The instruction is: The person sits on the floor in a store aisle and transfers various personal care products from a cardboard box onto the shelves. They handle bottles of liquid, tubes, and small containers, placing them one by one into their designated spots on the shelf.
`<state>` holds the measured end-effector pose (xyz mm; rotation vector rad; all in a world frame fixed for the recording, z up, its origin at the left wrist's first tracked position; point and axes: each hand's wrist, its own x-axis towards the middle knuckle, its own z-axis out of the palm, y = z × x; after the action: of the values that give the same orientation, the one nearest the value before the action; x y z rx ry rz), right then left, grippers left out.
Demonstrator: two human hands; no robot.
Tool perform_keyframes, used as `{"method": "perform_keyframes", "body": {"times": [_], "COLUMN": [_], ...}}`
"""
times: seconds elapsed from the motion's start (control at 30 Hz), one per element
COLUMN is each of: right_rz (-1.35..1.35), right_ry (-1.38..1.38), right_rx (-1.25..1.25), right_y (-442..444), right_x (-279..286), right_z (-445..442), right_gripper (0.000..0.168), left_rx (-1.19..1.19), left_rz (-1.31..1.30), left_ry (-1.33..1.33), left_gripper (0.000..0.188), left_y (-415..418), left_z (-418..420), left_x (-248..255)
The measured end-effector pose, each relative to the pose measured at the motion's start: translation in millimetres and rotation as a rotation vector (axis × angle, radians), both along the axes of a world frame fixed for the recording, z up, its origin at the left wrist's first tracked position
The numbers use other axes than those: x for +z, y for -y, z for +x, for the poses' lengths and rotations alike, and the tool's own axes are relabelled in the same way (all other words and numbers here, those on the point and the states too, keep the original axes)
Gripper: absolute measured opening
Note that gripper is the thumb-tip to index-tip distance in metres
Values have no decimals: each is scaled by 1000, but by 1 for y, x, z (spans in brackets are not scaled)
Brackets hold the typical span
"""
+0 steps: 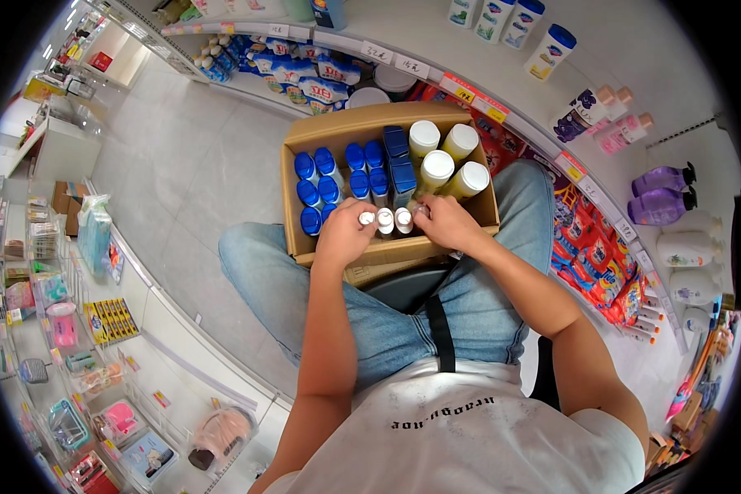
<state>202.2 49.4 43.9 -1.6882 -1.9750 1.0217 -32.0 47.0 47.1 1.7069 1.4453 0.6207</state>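
Observation:
A cardboard box (392, 251) stands open between my knees, packed with upright bottles. At its near side is a short row of small white-capped bottles (385, 221). My left hand (344, 233) has its thumb and fingers around the leftmost white-capped bottle (367, 218). My right hand (449, 221) reaches in at the right end of that row; its fingertips are partly hidden, and whether they grip anything is unclear. Blue-capped bottles (325, 160) fill the box's left part. Dark blue cartons (401, 173) stand in the middle, beside larger white-lidded yellow containers (437, 165) on the right.
A curved-looking store shelf (432, 37) runs ahead and to my right, bearing Safeguard bottles (549, 52), Lux bottles (583, 114) and purple pump bottles (661, 204). Red detergent bags (593, 253) lie below it. Grey tiled floor (191, 160) and another display shelf (179, 352) are at left.

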Motion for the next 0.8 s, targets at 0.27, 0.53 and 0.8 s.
{"method": "perform_keyframes", "body": {"times": [0.27,0.53,0.8], "right_rz": [-220,-312,-155], "right_ry": [-121,-64,-44], "right_rx": [-67,-59,140], "right_y": [-6,-9,-5], "right_x": [-3,-3,-1], "right_z": [5,25,17], "right_gripper": [44,48,50], "left_rx": [-51,-36,-57], "left_rz": [69,33,-56], "left_ry": [7,12,-13], "left_gripper": [29,30,30], "left_y": [-1,0,-1], "left_z": [-2,-1,3], "left_x": [-8,-2,5]}}
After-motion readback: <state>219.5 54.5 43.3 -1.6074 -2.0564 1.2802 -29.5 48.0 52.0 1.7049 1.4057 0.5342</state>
